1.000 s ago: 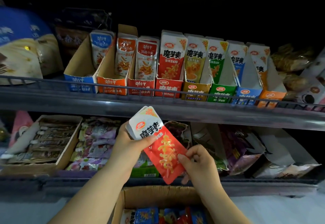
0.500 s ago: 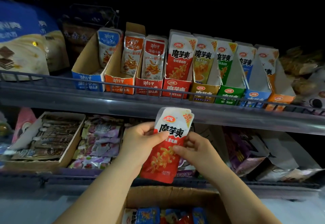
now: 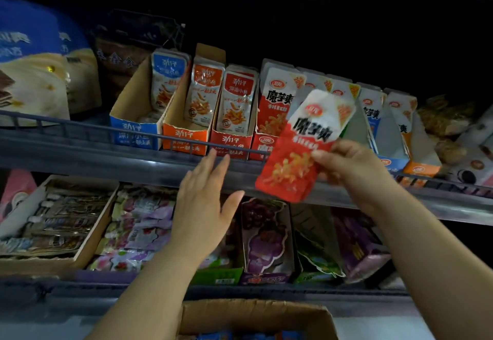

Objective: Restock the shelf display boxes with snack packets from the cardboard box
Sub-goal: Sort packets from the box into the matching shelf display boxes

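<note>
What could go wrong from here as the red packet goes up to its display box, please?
The right hand pinches the red packet only at one edge, so it could slip. The matching red display box already looks full, so pushing another in might crumple packets. The wire rail across the shelf front could snag the packet's lower end.

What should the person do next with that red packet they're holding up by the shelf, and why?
Probably lift the red packet up and left and slip it into the red display box. The right hand pinches it just in front of the upper shelf, beside packets with the same red design standing in that box. The left hand is open and empty, free to steady the box.
</note>
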The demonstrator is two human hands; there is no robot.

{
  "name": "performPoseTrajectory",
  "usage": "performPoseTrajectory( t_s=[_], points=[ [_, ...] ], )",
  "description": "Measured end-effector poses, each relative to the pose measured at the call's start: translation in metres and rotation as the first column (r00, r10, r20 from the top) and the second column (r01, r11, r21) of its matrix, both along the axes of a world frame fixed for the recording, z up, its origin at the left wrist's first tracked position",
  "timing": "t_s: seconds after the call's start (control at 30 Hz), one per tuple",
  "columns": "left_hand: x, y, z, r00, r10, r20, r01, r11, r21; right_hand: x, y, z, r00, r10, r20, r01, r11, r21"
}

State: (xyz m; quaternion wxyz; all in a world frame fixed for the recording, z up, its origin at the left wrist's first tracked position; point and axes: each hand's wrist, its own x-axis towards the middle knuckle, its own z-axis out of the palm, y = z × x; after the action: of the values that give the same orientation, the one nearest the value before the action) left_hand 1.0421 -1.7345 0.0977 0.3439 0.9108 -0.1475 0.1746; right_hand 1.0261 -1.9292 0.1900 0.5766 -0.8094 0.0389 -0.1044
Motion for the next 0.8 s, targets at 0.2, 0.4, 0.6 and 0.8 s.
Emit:
performPoseTrajectory(
  t_s=[0.2,0.4,0.6,0.8],
  points=[
    [0.014,-0.003,-0.012,0.998,0.047,0.050,-0.057,0.973,0.224,0.034,-0.011,0.043,0.973,-0.086,0.215,0.083,0.996,0.027],
    [0.012,-0.010,-0.009,0.993,0.108,0.043,-0.115,0.967,0.226,0.065,-0.004,0.051,0.961,-0.114,0.253,0.116,0.993,0.004],
    [0.013,-0.010,-0.010,0.997,0.070,0.038,-0.076,0.981,0.179,0.090,-0.002,0.040,0.981,-0.121,0.151,0.124,0.992,-0.009],
    [0.021,-0.011,-0.020,0.982,0.110,0.156,-0.152,0.943,0.295,0.097,0.006,0.030,0.996,-0.085,-0.011,0.079,0.963,-0.259]
  ],
)
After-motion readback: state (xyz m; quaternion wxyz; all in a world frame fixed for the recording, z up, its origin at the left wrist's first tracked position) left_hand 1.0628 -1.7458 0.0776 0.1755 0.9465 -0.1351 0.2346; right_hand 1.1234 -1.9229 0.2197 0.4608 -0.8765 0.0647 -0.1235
